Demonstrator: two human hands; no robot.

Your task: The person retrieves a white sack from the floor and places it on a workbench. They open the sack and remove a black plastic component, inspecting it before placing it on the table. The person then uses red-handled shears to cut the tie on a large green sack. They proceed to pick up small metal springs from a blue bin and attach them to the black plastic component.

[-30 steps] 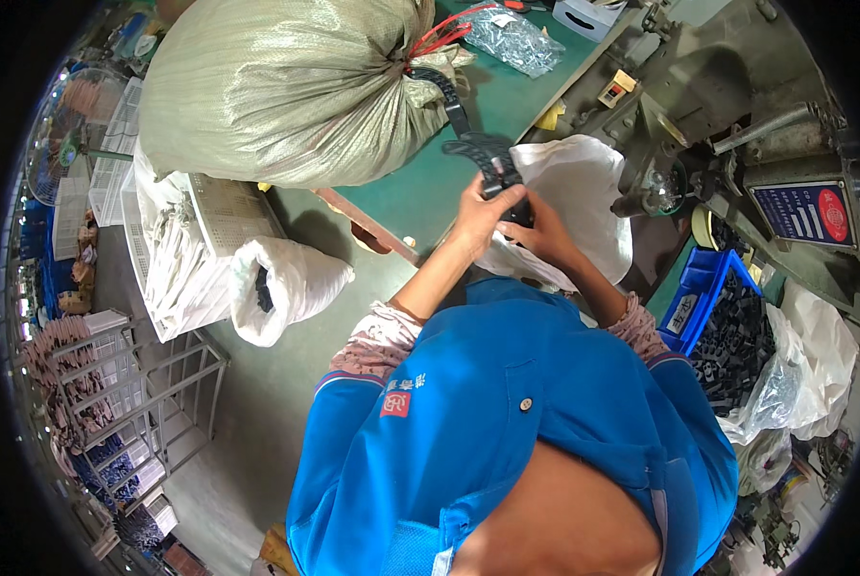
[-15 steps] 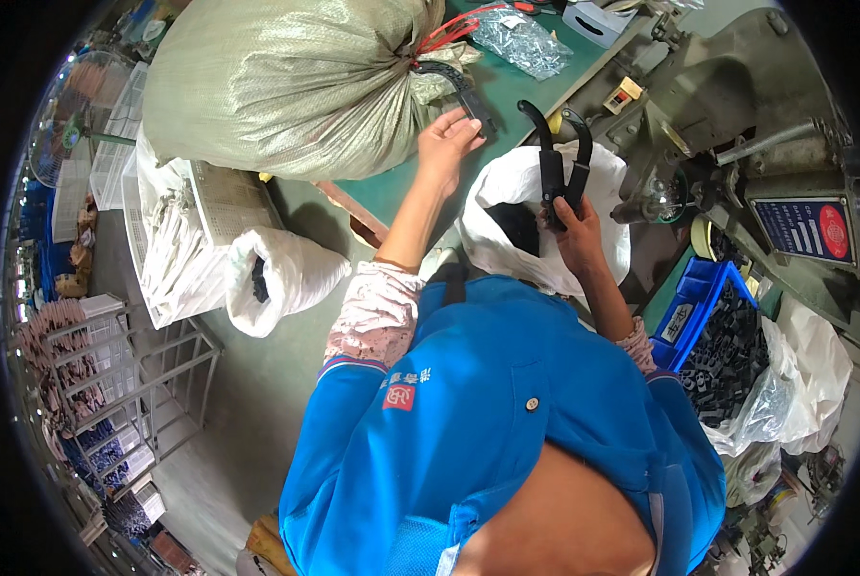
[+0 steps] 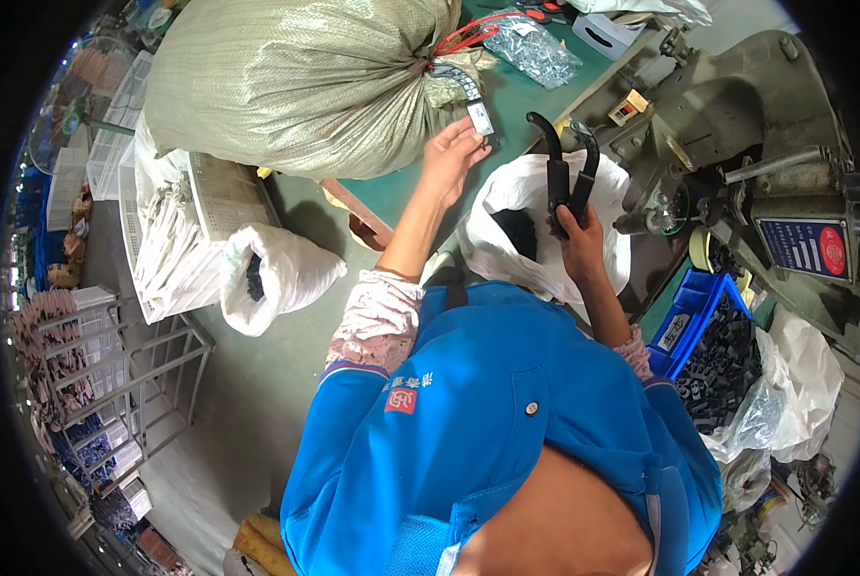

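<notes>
Green tabletop point(image 3: 524, 104) spans upper centre, left hand point(image 3: 447, 161) pinching a dark part point(image 3: 479, 117), right hand point(image 3: 582, 242) gripping two black pieces point(image 3: 558, 179). A loosened grip could drop them into the white sack point(image 3: 610, 204).

Black hooked pieces point(image 3: 558, 180) in right grip point(image 3: 582, 238), curved piece point(image 3: 482, 119) in left grip point(image 3: 449, 156)

The right hand point(image 3: 582, 240) hides where the black prongs point(image 3: 558, 180) perhaps join.

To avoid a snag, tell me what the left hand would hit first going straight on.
Beyond the curved piece it holds, the left hand would probably meet the big sack's gathered neck first, though depth is unclear and it might pass above.
</notes>
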